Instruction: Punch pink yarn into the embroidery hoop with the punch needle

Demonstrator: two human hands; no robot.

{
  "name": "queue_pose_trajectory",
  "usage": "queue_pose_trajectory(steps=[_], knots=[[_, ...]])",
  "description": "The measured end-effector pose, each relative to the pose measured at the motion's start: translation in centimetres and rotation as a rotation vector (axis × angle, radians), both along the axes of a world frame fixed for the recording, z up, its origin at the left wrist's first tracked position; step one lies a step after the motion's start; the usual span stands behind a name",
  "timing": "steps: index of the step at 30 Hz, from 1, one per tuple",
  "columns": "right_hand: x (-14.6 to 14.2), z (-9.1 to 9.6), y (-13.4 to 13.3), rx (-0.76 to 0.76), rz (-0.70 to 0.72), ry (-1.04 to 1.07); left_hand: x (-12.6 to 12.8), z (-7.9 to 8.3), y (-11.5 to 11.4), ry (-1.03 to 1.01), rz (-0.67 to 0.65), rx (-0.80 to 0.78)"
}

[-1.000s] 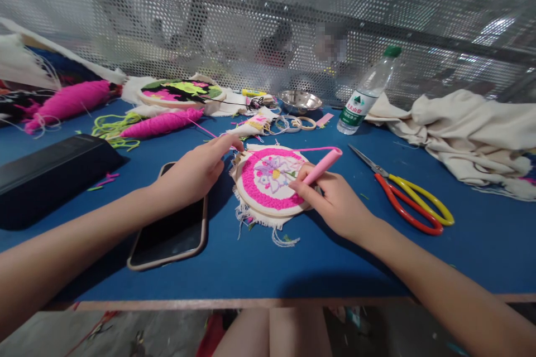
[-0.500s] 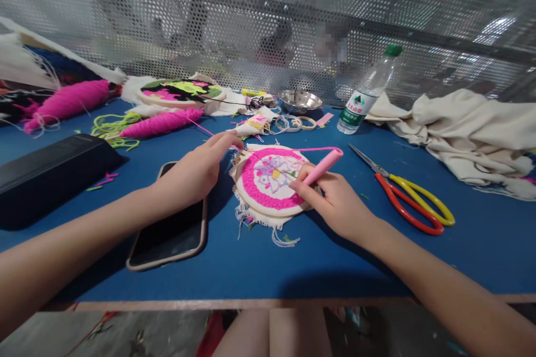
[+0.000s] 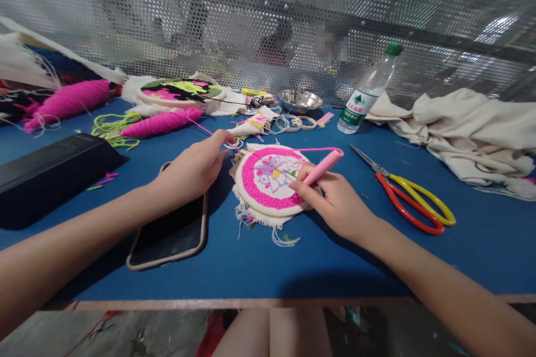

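A small round embroidery hoop (image 3: 268, 181) lies on the blue table (image 3: 259, 268), with a pink ring and a pale flower stitched on its cloth. My right hand (image 3: 335, 201) is closed round a pink punch needle (image 3: 320, 166), whose tip rests on the hoop's right side. Pink yarn (image 3: 312, 149) runs from the needle's top across the hoop. My left hand (image 3: 196, 167) sits just left of the hoop, partly over a phone (image 3: 170, 234), with its fingertips pinched on the pink yarn strand near the hoop's upper left edge.
Red and yellow scissors (image 3: 408, 198) lie to the right. A water bottle (image 3: 364, 95), a metal bowl (image 3: 299, 101), a cream cloth heap (image 3: 464, 128), a larger hoop (image 3: 180, 92), pink yarn skeins (image 3: 161, 122) and a black case (image 3: 46, 173) ring the table. A perforated metal screen stands behind.
My left hand's fingertips have drawn back a little to the left, off the hoop's upper left edge. The right hand and needle have barely moved.
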State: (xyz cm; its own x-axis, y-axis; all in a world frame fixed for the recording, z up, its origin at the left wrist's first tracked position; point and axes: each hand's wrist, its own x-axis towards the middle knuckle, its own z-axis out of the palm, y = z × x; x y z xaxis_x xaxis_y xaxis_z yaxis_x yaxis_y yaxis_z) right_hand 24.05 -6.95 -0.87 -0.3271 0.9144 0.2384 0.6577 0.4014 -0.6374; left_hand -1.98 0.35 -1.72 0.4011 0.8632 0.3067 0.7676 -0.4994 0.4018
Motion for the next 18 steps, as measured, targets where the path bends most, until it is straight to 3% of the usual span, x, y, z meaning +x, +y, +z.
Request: queue_pose_trajectory(steps=[5,8,11,14,18], knots=[[-0.1,0.1,0.0,-0.001,0.016,0.013,-0.3,-0.7,0.5,0.293,-0.001,0.047],[-0.1,0.2,-0.1,-0.028,0.021,0.026,-0.1,-1.1,0.8,0.347,0.008,0.117],[-0.1,0.3,-0.2,-0.033,0.021,0.029,0.3,-1.1,0.9,0.283,0.026,0.072],[-0.1,0.4,-0.3,-0.035,0.030,0.039,0.7,-0.7,0.8,0.159,0.042,-0.088],[-0.3,0.7,-0.3,-0.043,0.067,0.099,1.1,0.1,0.3,-0.260,-0.002,-0.366]])
